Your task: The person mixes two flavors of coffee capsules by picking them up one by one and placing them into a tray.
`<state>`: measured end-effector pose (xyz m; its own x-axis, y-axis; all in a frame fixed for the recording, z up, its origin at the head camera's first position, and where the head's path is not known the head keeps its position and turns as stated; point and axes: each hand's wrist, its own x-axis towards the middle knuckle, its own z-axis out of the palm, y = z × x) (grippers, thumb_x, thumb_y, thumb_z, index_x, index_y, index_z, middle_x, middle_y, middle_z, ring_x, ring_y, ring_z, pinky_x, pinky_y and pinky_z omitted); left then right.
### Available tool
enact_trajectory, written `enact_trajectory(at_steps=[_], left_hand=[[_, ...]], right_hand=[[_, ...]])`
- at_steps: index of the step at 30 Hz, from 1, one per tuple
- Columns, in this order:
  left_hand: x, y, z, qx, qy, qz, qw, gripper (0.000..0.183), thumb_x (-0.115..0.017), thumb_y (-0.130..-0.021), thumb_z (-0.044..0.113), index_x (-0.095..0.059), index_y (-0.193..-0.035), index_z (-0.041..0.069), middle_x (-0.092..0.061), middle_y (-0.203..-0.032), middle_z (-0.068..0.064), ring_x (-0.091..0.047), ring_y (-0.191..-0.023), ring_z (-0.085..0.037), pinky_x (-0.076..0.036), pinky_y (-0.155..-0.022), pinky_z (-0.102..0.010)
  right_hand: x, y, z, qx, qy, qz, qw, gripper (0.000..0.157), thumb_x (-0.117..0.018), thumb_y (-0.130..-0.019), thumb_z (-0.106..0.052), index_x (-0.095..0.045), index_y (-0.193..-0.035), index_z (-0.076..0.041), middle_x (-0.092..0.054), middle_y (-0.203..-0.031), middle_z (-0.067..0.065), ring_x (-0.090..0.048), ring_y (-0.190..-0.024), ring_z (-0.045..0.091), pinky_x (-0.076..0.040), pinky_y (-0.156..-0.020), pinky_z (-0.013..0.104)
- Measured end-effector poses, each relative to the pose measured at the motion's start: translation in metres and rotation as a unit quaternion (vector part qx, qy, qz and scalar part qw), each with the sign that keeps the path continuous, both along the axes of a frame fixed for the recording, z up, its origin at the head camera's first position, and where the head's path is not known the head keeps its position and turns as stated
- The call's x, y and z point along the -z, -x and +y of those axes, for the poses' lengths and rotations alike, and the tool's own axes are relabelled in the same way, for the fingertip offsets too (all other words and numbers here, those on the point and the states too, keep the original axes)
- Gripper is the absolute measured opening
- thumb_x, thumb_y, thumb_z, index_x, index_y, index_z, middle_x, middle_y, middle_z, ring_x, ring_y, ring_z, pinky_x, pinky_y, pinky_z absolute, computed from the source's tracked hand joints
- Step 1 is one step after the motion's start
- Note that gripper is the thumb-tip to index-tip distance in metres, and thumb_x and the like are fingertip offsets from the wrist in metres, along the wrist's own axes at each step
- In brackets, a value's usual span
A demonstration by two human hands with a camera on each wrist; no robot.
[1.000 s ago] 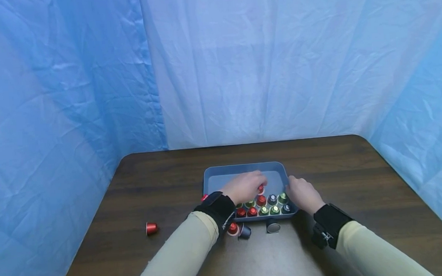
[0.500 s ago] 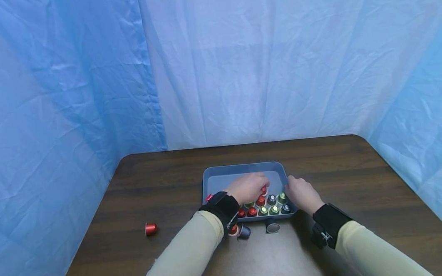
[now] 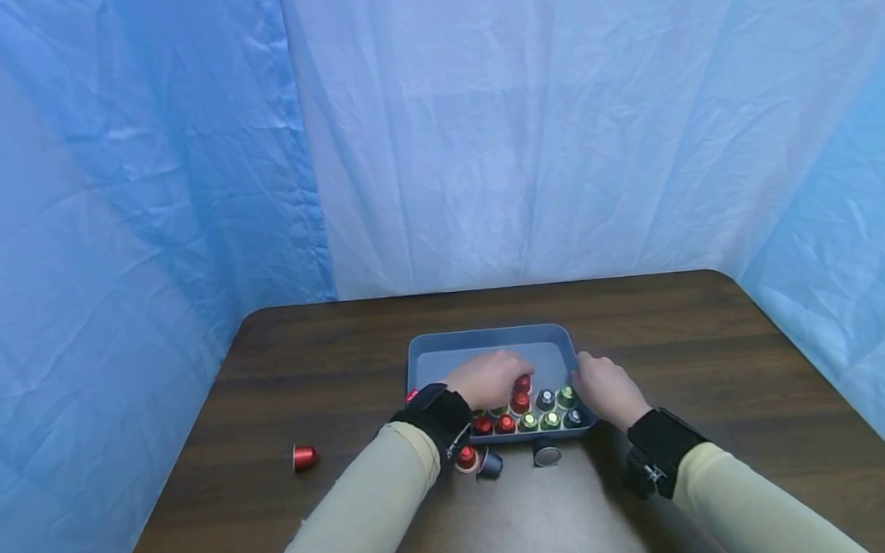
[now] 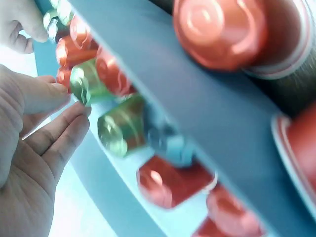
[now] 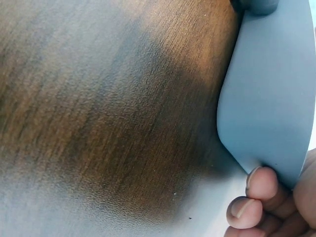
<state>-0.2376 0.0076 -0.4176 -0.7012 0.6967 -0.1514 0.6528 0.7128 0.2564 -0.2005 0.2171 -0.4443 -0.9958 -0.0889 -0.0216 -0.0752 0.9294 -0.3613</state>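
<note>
My left hand [image 3: 490, 379] reaches over the blue-grey tray [image 3: 483, 338]. Its thumb and fingers pinch a red coffee capsule [image 3: 522, 383], mostly hidden behind the fingertips in the left wrist view. Just in front stands another red capsule [image 3: 520, 403]. Green capsules [image 4: 114, 129], red ones [image 4: 170, 181] and dark ones [image 3: 545, 400] stand upright in rows in the tray's near part; my left wrist covers some. My right hand [image 3: 610, 389] holds the tray's right side, curled fingertips [image 5: 261, 183] against its outer wall in the right wrist view.
Outside the tray's near wall lie a red capsule [image 3: 466, 458], a dark capsule [image 3: 490, 464] and another dark one [image 3: 546, 453] on its side. Farther left, a single red capsule [image 3: 304, 458] lies on the brown wooden table [image 3: 342, 365]. Blue curtains [image 3: 510, 139] surround the table.
My left hand shifted slightly right with the red capsule, then came back left and a little nearer the row in front. The right hand stays at the tray's side.
</note>
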Motion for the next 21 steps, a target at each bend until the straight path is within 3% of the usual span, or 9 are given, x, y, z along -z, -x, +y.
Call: enact_trajectory(at_steps=[4, 9, 21], left_hand=[[-0.008, -0.001, -0.013, 0.008, -0.005, 0.001, 1.0, 0.036, -0.068, -0.098, 0.01, -0.067, -0.133, 0.018, -0.069, -0.125, 0.001, -0.063, -0.12, -0.014, -0.049, -0.105, -0.033], [-0.025, -0.006, -0.035, 0.022, 0.032, 0.022, 0.999, 0.037, -0.071, -0.097, 0.023, -0.067, -0.134, 0.022, -0.067, -0.132, 0.003, -0.061, -0.125, -0.016, -0.05, -0.104, -0.038], [-0.062, -0.023, -0.091, 0.033, 0.098, 0.059, 0.9929, 0.039, -0.076, -0.094, 0.03, -0.069, -0.132, 0.023, -0.068, -0.127, 0.001, -0.063, -0.117, -0.018, -0.053, -0.1, -0.04]], right_hand=[[0.0, 0.0, 0.001, 0.002, 0.001, -0.006, 1.0, 0.018, -0.058, -0.101, -0.009, -0.059, -0.107, 0.008, -0.062, -0.081, 0.012, -0.061, -0.067, 0.021, -0.054, -0.06, 0.035], [0.0, 0.0, 0.001, -0.004, -0.005, 0.003, 1.0, 0.018, -0.058, -0.101, -0.009, -0.059, -0.106, 0.009, -0.061, -0.079, 0.013, -0.061, -0.066, 0.021, -0.054, -0.059, 0.035], [-0.001, 0.0, 0.0, 0.004, 0.005, -0.016, 1.0, 0.02, -0.056, -0.102, -0.009, -0.059, -0.11, 0.009, -0.062, -0.082, 0.014, -0.062, -0.068, 0.021, -0.055, -0.06, 0.036]])
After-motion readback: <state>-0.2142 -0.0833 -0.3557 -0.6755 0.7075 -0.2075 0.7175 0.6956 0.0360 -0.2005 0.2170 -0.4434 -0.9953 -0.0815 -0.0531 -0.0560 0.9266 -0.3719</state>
